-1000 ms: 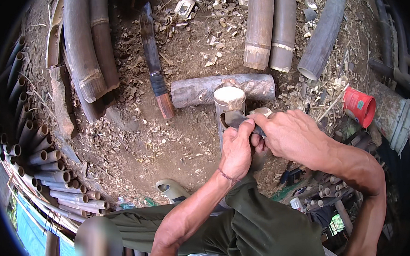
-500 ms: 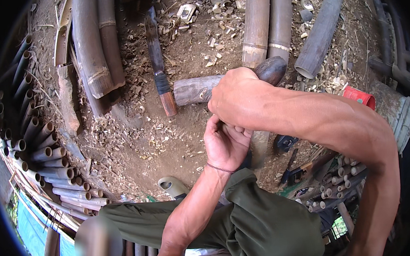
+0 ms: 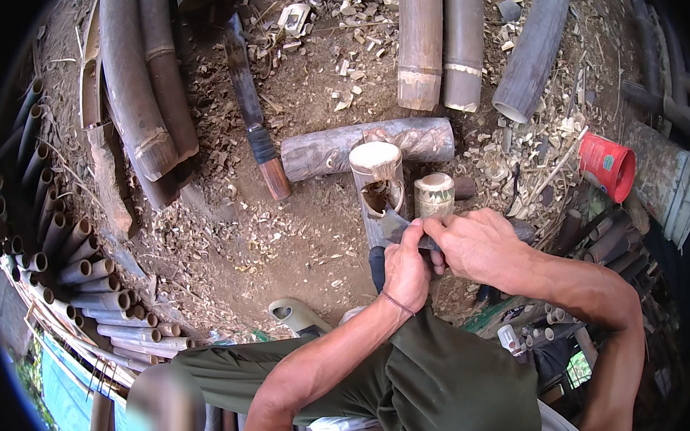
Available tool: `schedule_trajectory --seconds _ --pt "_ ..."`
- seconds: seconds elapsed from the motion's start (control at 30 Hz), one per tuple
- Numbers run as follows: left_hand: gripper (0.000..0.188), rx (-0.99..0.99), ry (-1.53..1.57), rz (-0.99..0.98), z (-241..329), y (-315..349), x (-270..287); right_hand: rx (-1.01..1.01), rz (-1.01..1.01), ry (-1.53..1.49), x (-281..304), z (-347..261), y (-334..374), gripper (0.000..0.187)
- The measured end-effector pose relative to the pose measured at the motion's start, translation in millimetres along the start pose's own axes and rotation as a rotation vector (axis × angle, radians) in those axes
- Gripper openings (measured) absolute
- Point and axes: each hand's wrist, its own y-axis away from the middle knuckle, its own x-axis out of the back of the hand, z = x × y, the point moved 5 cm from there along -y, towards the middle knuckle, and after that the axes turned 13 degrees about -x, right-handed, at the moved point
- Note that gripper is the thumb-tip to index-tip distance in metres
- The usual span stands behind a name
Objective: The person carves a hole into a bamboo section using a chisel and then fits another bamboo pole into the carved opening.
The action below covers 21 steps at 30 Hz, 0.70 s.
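Note:
A bamboo piece (image 3: 364,206) with a hole cut in its side rests against a short log (image 3: 317,152), its pale capped end up on the log. My left hand (image 3: 408,265) is closed beside the hole, gripping a grey metal blade (image 3: 394,227) that lies at the hole's lower edge. My right hand (image 3: 479,245) is closed at the other side of the same blade, thumbs close together. My fingers hide most of the blade. A dark wrapped part (image 3: 377,267) shows below the bamboo piece, left of my left hand. A short bamboo cup (image 3: 434,195) stands just beyond my right hand.
A big knife (image 3: 262,145) with a wooden handle lies left of the log. Thick bamboo lengths (image 3: 420,45) lie ahead, among wood chips. At the right are a red container (image 3: 607,166) and a grey bucket (image 3: 680,203). Many cut tubes (image 3: 101,297) are stacked at the left.
My right hand has come back from over the log, down to the right of my left hand. The notched bamboo and cup now show. The view has shifted slightly.

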Motion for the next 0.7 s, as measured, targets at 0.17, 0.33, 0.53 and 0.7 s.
schedule_trajectory --seconds 0.17,0.33,0.53,0.7 --pt "0.047 -0.013 -0.406 0.086 23.8 7.1 14.1 -0.169 0.022 -0.206 -28.3 -11.0 6.2 0.037" --pt "0.060 -0.123 -0.918 -0.006 42.4 -6.4 43.6 -0.187 0.158 -0.502 -63.4 -30.2 1.2 0.039" --pt "0.052 -0.419 -1.421 -0.195 86.1 -26.0 38.0 -0.252 0.293 -0.798 -92.9 -56.1 -22.2 0.039" --pt "0.051 -0.478 -1.487 -0.281 89.6 -32.1 45.5 -0.249 0.283 -0.840 -95.6 -59.3 -21.7 0.038"
